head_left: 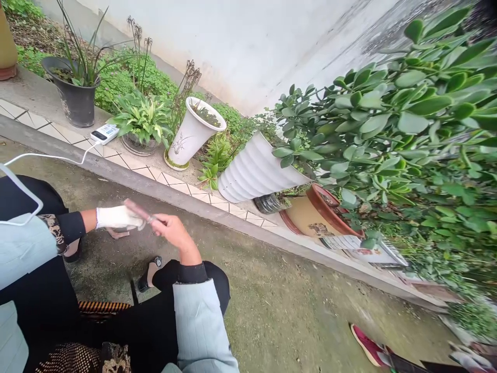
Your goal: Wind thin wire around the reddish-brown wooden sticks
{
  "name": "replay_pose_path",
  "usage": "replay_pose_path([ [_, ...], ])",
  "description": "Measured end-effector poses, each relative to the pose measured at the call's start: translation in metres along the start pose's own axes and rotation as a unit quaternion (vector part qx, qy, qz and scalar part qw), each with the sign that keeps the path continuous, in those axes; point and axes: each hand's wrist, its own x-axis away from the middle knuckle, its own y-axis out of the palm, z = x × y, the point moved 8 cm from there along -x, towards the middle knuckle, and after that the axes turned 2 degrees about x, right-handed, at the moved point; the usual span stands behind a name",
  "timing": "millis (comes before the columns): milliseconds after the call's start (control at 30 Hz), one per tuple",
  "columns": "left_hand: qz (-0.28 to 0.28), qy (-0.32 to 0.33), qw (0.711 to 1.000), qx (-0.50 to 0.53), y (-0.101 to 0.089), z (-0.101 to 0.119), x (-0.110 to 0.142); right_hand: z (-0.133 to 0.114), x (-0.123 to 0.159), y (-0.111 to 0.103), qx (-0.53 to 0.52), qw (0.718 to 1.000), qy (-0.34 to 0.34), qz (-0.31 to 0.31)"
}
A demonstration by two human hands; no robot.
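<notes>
I am seated over a concrete floor, with both hands meeting in front of my knees. My left hand (116, 217) wears a white glove and looks curled, touching one end of a thin reddish object (138, 210) that is blurred. My right hand (174, 232) is bare and pinches the other end of that object with its fingers pressed together. I cannot make out what the object is. Both sleeves are light blue over black cuffs.
A tiled ledge (128, 163) carries a black pot (73, 101), a leafy plant (142, 122), a tall white pot (192, 135), a ribbed white pot (254, 173), a brown pot (312, 215) and a large jade plant (407, 129). A white device (104, 133) with a cable lies there. Someone's red shoe (367, 344) shows at bottom right.
</notes>
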Motion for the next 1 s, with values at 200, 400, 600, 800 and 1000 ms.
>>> replay_pose_path([
  [200,-0.037,0.015,0.991,-0.130,0.019,0.007,0.001,0.035,0.001,-0.049,0.219,0.944,0.140,0.202],
  [400,-0.010,0.047,0.958,-0.281,0.009,0.017,0.004,0.056,-0.012,-0.001,0.333,0.924,0.184,-0.027],
  [600,0.025,0.026,0.954,-0.298,-0.013,0.011,0.002,0.034,0.001,0.050,0.123,0.954,0.090,-0.259],
  [800,0.002,0.012,0.984,-0.179,-0.002,-0.001,-0.003,0.011,0.001,-0.013,-0.057,0.998,0.010,0.024],
  [1000,-0.043,0.033,0.966,-0.251,0.021,0.007,-0.003,0.047,-0.002,-0.051,0.041,0.972,0.121,0.196],
])
